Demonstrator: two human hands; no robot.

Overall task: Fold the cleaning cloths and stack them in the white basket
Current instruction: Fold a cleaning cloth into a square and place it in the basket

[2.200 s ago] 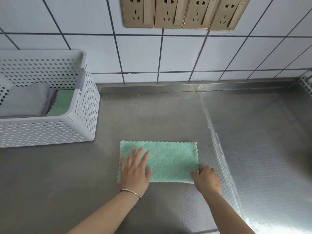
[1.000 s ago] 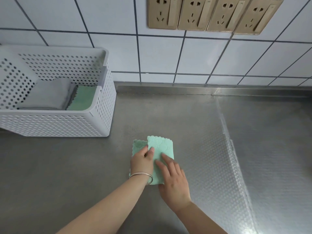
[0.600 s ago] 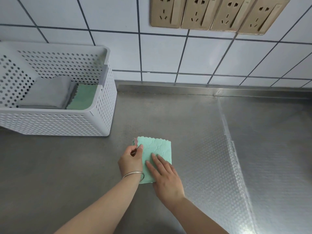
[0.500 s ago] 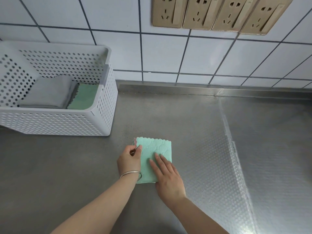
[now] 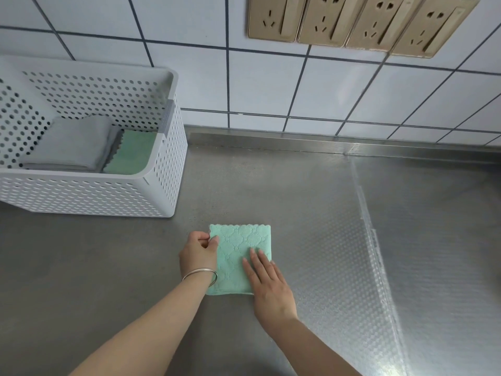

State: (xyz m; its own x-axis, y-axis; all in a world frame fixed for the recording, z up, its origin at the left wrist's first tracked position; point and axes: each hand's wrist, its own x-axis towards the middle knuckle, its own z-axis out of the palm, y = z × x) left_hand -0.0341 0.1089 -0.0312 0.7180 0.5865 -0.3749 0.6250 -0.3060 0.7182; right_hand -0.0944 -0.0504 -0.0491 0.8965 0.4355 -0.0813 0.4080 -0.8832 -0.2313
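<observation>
Folded green cloth [image 5: 240,256] on counter [image 5: 81,267], left hand [image 5: 199,253] pinching its left edge, right hand [image 5: 267,283] flat on it, basket [image 5: 89,196] near back-left.

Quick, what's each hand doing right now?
Left hand: pinching the left edge of the folded green textured cloth.
Right hand: open, fingers flat on it.

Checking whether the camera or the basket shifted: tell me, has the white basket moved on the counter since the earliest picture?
No. The white basket sits at the same distance from the steel backsplash ledge; only the camera turned.
</observation>
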